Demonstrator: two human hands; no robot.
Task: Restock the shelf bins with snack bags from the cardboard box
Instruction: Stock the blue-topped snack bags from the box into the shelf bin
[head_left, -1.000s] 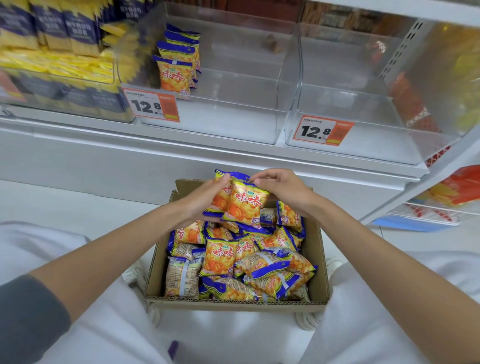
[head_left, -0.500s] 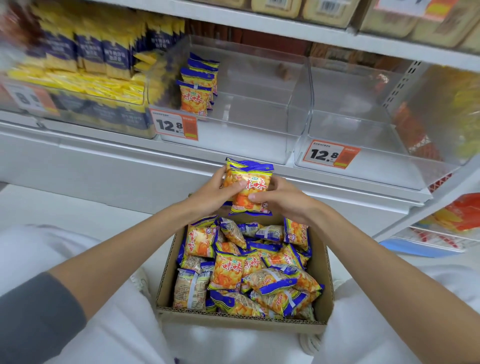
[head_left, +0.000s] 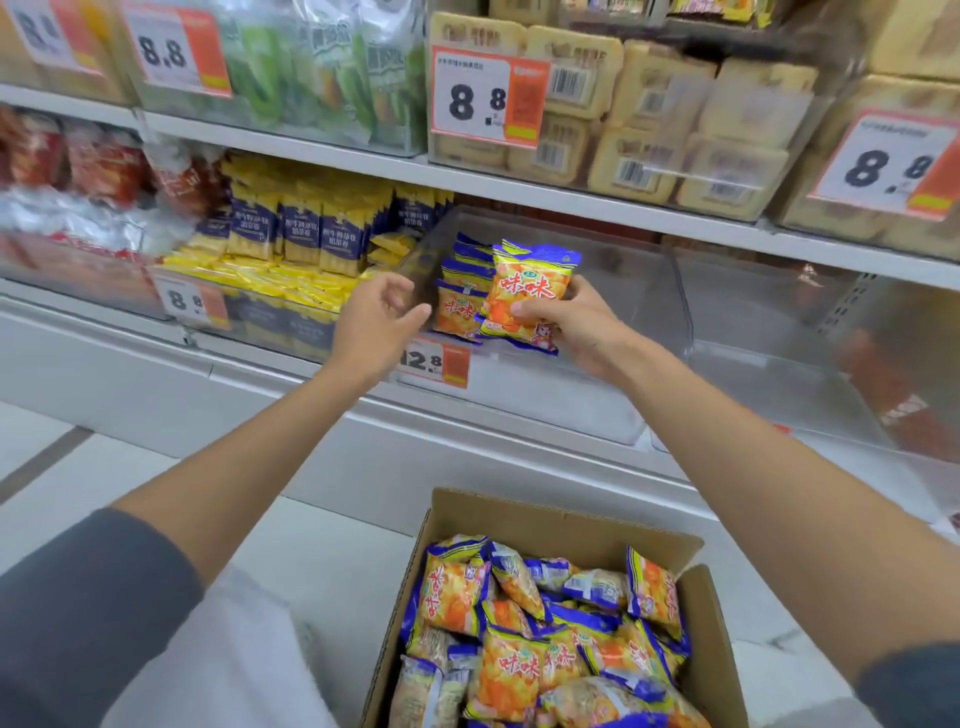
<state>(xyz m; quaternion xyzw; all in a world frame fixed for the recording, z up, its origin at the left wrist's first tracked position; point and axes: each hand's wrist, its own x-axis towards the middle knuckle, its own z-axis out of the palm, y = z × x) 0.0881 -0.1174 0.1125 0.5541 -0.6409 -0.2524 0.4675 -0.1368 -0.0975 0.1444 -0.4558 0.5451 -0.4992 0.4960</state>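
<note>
Half a second ago both hands held the orange and blue foil snack bag (head_left: 530, 291) just above the box. It has since gone up to shelf level, carried by the right hand (head_left: 579, 332) alone, and the left hand (head_left: 376, 325) has let go.

The right hand pinches the bag by its lower right corner, thumb across the front and fingers curled behind, and holds it upright with the printed face toward the camera. A strip of blue edge shows under the bag. It may belong to a second bag behind the first, but the view does not settle that.

The bag sits at the front left of the clear plastic shelf bin (head_left: 649, 301), at about twelve o'clock from the centre of the view. It is just beside, perhaps touching, the short row of matching bags (head_left: 464, 306) that stands upright in the bin at the held bag's nine o'clock.

The left hand hovers farther out at nine o'clock from the held bag, in front of the bin's left wall. Its fingers are loosely curled and apart, and it holds nothing.

A white and orange price tag (head_left: 436, 362) reading 12.8 is fixed to the bin's front edge, at seven o'clock from the held bag. The yellow and navy packs (head_left: 306, 234) fill the neighbouring bin at ten o'clock.

The brown cardboard box (head_left: 561, 525) lies on the floor at six o'clock, well below the hands. A loose heap of the same snack bags (head_left: 545, 654) lies in it.
</note>
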